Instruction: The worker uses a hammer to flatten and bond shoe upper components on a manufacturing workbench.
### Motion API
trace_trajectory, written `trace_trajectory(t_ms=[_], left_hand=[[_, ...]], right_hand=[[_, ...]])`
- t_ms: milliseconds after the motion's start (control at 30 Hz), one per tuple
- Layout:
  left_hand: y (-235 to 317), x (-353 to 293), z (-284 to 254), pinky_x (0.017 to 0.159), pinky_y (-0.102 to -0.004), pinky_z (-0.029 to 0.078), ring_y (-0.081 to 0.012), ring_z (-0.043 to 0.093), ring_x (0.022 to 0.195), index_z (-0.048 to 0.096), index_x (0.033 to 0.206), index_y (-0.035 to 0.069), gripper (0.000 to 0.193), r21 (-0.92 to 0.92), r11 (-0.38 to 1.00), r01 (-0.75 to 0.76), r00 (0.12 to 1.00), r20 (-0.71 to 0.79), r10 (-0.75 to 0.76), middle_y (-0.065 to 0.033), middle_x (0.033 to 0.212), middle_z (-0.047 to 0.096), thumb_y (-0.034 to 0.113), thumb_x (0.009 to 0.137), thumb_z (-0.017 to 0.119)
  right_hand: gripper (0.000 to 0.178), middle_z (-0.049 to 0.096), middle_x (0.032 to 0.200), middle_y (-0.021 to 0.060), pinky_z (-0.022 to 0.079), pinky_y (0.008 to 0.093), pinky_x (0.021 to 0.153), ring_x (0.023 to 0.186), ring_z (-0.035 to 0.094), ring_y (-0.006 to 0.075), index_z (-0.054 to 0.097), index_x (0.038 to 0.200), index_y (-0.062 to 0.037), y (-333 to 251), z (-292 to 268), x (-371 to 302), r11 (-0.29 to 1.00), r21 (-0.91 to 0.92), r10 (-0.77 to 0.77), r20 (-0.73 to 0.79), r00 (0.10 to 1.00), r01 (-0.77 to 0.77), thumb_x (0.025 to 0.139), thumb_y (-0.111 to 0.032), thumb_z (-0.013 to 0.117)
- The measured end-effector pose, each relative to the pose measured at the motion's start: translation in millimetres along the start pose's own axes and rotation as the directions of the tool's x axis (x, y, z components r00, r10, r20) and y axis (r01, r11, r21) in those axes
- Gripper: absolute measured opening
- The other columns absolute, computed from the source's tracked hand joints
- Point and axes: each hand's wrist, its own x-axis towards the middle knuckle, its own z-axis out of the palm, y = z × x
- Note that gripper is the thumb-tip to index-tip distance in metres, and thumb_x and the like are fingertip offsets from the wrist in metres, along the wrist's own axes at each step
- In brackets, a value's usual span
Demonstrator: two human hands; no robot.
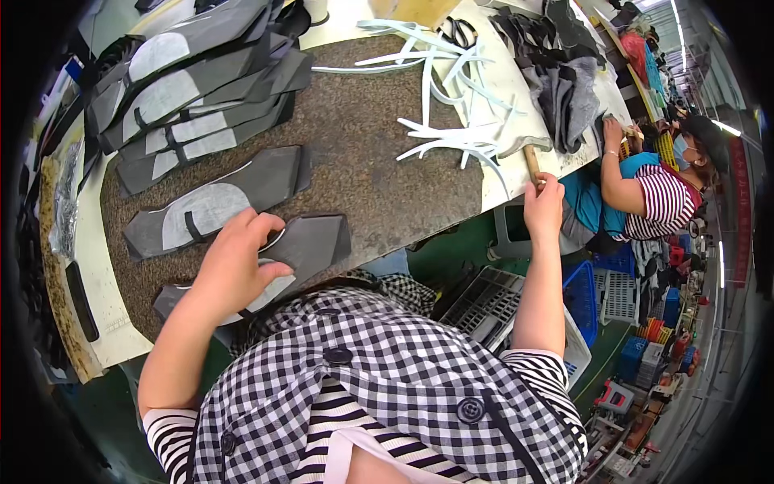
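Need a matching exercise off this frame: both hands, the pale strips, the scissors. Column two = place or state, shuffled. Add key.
Column one
1. Right hand
2. Left hand
3. Pale strips
4. Scissors

Column two
A. Loosely overlapping, partly on the brown mat
B. Toward the far side of the table, with black handles
C. Over the dark grey piece nearest the person's body
D. Closed around a wooden handle

Pairs: 1-D, 2-C, 3-A, 4-B
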Motion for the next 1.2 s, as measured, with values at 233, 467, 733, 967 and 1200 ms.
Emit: trace_trajectory(t_ms=[233,467,733,967,1200], left_hand=[[10.7,31.0,16.6,0.066,-0.0304,0.046,-0.0174,0.054,0.071,0.061,0.089,0.002,0.020,-0.177,0.983,-0.050,0.998,0.026,0.055,-0.0064,0.080,0.053,0.002,0.074,0.073],[7.7,46.3,28.9,0.063,-0.0346,0.049,-0.0246,0.060,0.071,0.064,0.084,0.005,0.009,-0.289,0.947,-0.137,0.990,-0.067,0.123,-0.0098,0.079,0.060,0.008,0.077,0.069],[-1.3,54.0,33.1,0.064,-0.0344,0.049,-0.0235,0.061,0.072,0.066,0.082,0.005,0.008,-0.167,0.970,-0.174,0.985,-0.032,0.171,-0.0084,0.079,0.061,0.009,0.075,0.068],[-5.7,52.3,29.3,0.067,-0.0335,0.050,-0.0225,0.062,0.074,0.067,0.088,0.004,0.013,-0.132,0.957,-0.258,0.966,-0.066,0.252,-0.0081,0.082,0.062,0.010,0.076,0.068],[-16.4,73.4,16.8,0.066,-0.0342,0.050,-0.0241,0.061,0.072,0.070,0.085,0.005,0.010,-0.146,0.930,-0.337,0.927,0.123,0.355,-0.0074,0.080,0.061,0.008,0.076,0.068]], right_hand=[[0.040,0.058,0.108,0.0204,0.047,0.0461,0.085,0.101,0.057,0.0396,0.055,0.116,-0.0041,26.3,-11.3,33.5,0.976,-0.112,-0.175,0.121,0.977,0.188,0.085,-0.029,0.065],[0.040,0.064,0.098,0.0209,0.048,0.0391,0.081,0.091,0.062,0.0309,0.054,0.113,0.0066,37.2,-37.7,47.9,0.991,0.017,-0.132,-0.103,0.986,0.135,0.090,-0.026,0.061],[0.021,0.067,0.095,0.0093,0.050,0.0317,0.073,0.082,0.064,0.0188,0.064,0.107,-0.0004,-123.5,-58.2,-116.4,0.788,0.473,-0.511,0.145,0.847,0.394,0.091,-0.014,0.063],[0.020,0.065,0.090,0.0189,0.051,0.0438,0.070,0.082,0.063,0.0391,0.059,0.103,-0.0023,-170.4,-17.7,-163.3,0.788,0.337,-0.615,0.390,0.685,0.515,0.089,-0.017,0.060],[0.020,0.063,0.085,0.0197,0.049,0.0472,0.067,0.080,0.062,0.0409,0.056,0.104,-0.0020,-177.9,-17.8,-171.3,0.824,0.224,-0.562,0.431,0.705,0.520,0.091,-0.018,0.057]])
